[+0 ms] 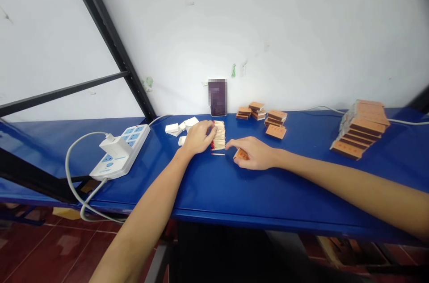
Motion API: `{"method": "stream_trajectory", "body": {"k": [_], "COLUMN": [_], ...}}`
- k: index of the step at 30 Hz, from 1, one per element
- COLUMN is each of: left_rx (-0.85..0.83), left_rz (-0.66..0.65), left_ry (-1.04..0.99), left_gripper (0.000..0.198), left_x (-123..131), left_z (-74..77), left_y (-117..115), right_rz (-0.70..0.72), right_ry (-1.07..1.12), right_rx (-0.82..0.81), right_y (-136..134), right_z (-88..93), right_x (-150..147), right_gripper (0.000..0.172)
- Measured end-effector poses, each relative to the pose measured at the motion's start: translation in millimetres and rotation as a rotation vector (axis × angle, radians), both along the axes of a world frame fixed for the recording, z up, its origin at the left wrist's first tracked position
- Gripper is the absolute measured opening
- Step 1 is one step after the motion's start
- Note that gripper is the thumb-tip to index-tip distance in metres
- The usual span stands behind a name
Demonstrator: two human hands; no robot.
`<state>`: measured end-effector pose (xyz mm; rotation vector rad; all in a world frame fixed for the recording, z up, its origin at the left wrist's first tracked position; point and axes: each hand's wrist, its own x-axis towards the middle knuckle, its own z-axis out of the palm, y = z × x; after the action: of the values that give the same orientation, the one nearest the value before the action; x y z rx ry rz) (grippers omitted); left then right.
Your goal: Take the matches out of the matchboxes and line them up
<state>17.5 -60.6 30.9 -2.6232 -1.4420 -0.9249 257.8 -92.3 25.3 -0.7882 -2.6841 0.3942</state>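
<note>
A row of red-tipped matches [219, 135] lies on the blue table, sticks side by side and heads toward the left. My left hand [200, 136] rests at their head side, fingers bent, thumb and forefinger slightly apart, fingertips at the red heads. One single match [218, 154] lies just in front of the row. My right hand [255, 153] curls around an orange matchbox [241, 154], held low over the table to the right of the matches; its forefinger reaches toward the stick ends. Most of that box is hidden by the fingers.
White inner trays [172, 128] lie beyond my left hand. Orange matchboxes [276, 131] stand in small stacks behind my right hand, with a large stack [363, 126] at far right. A power strip [122, 151] with cables lies left, beside a black frame post. A dark purple blurred object [218, 97] leans against the wall.
</note>
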Motion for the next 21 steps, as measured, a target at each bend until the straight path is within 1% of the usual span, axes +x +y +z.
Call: {"method": "stream_trajectory", "body": {"k": [2,4,6,8,10,11,14,17,19,21], "left_rx": [0.006,0.001,0.000,0.002,0.003,0.002,-0.005,-0.010,0.016,0.062], "left_rz": [-0.016,-0.021,-0.019,-0.019,-0.020,-0.019,-0.021,-0.020,-0.018,-0.047], "left_ry": [0.003,0.010,0.013,0.013,0.016,0.019,0.028,0.026,0.013,0.010], "left_gripper": [0.029,0.028,0.028,0.028,0.028,0.029,0.030,0.029,0.026,0.021], "left_x": [0.3,1.0,1.7,2.2,2.1,2.0,1.2,0.7,1.5,3.4], "left_z": [-0.3,-0.6,-1.0,-1.6,-2.3,-2.6,-3.5,-5.1,-7.1,-9.7], "left_y": [0.5,1.0,1.4,2.0,2.9,3.5,5.3,5.6,4.2,1.5], "right_rz": [-0.034,-0.030,0.031,0.121,0.177,0.179,0.093,0.011,0.010,0.034], "right_ry": [0.045,0.084,0.073,0.007,-0.058,-0.077,-0.090,-0.074,-0.059,-0.063], "right_rx": [0.006,0.018,0.027,0.036,0.048,0.054,0.056,0.045,0.050,0.066], "right_y": [-0.3,-0.5,-0.6,-0.9,-1.5,-1.9,-3.0,-3.4,-3.1,-2.3], "right_z": [-0.8,-0.9,0.0,1.7,3.7,4.5,5.2,4.1,3.2,2.8], "right_x": [-0.1,-0.3,-0.4,-0.7,-1.5,-2.1,-3.7,-4.0,-3.7,-3.3], "right_gripper": [0.039,0.039,0.037,0.035,0.038,0.040,0.048,0.049,0.050,0.050]}}
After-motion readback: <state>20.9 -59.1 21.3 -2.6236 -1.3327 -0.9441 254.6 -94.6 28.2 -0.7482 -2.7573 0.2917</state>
